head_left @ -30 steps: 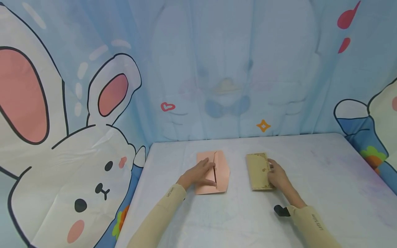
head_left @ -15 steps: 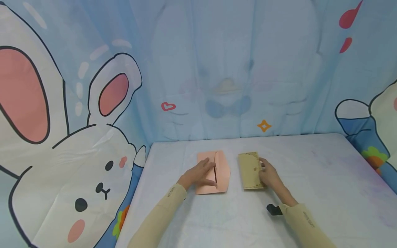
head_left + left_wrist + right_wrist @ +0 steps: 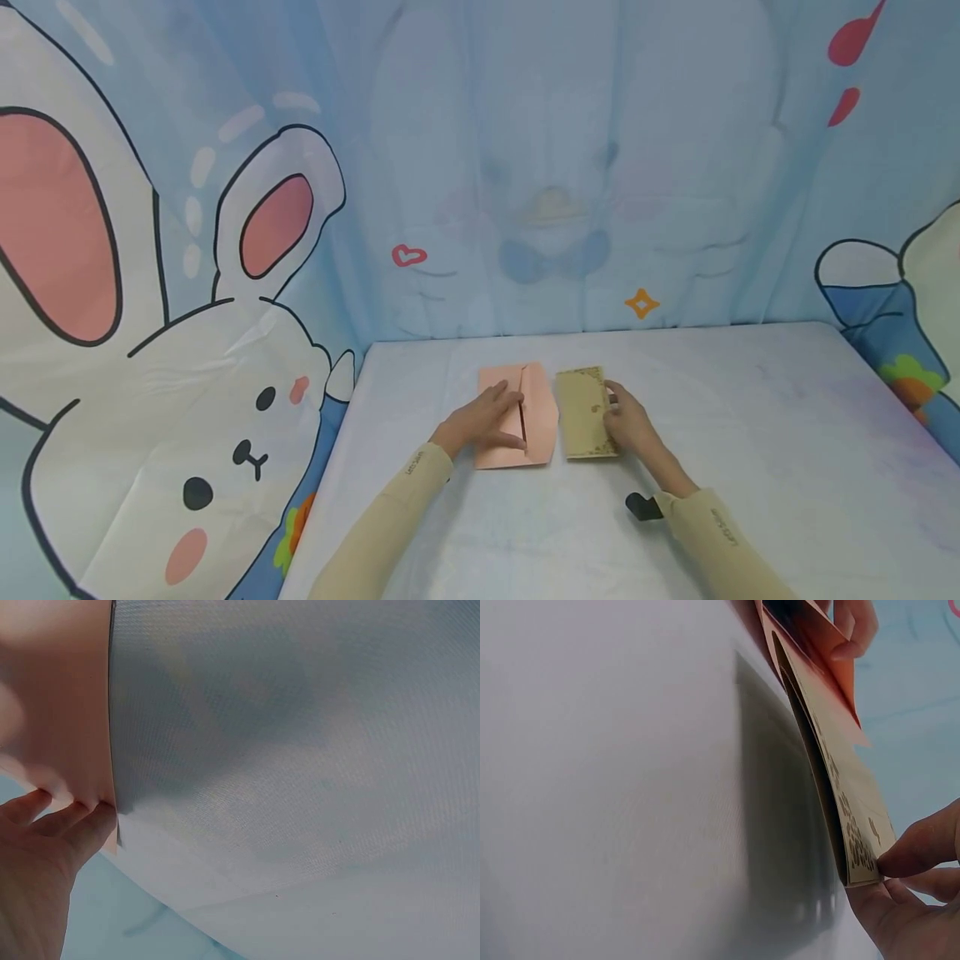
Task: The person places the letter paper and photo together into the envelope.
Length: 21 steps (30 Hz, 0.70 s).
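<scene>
A pink envelope (image 3: 542,417) lies on the table with its flap toward the right. My left hand (image 3: 483,419) grips it near the opening, thumb and fingers spread across the front panel. In the right wrist view the envelope's mouth gapes, showing a dark inside. My right hand (image 3: 628,421) pinches the right edge of a folded beige card (image 3: 583,417) with brown ornamental print, thumb on top and fingers below. The card is tilted above the table in the right wrist view, its far end overlapping the envelope's flap there. The left wrist view shows fingertips pressing into the envelope (image 3: 71,697).
A pale cloth covers the table (image 3: 750,450). Behind it hangs a blue curtain (image 3: 675,167) with cartoon prints, and a large white rabbit print (image 3: 247,375) spreads at the left. A small black device (image 3: 642,506) sits at the right sleeve.
My right hand has carried the card leftward, from well apart to right beside the envelope's flap. The left hand and the envelope have stayed in place.
</scene>
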Tool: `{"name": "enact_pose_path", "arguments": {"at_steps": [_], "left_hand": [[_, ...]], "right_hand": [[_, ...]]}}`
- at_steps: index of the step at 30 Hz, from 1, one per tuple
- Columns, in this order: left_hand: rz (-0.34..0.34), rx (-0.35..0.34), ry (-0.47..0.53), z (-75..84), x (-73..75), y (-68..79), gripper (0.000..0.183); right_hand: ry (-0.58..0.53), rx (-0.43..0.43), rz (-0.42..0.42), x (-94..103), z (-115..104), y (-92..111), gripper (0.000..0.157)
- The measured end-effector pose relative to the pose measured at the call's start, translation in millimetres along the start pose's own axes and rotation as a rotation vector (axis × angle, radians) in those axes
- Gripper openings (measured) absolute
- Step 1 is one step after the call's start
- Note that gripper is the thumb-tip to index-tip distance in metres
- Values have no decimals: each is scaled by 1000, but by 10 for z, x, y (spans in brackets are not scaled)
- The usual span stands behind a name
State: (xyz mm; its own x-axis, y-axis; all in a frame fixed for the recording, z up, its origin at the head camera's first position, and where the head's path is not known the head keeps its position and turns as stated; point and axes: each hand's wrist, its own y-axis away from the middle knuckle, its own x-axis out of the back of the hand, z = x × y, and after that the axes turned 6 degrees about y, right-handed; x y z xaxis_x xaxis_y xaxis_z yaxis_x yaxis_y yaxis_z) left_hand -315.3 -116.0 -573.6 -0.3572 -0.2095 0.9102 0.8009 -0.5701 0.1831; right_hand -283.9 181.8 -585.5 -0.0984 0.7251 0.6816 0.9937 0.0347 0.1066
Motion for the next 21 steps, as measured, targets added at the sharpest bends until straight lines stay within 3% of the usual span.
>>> {"name": "enact_pose_path", "arguments": {"at_steps": [21], "left_hand": [[-8,47,-7,57,37,18,90]], "right_hand": [[-31,30,-21,-235,-302,-97,69]]}}
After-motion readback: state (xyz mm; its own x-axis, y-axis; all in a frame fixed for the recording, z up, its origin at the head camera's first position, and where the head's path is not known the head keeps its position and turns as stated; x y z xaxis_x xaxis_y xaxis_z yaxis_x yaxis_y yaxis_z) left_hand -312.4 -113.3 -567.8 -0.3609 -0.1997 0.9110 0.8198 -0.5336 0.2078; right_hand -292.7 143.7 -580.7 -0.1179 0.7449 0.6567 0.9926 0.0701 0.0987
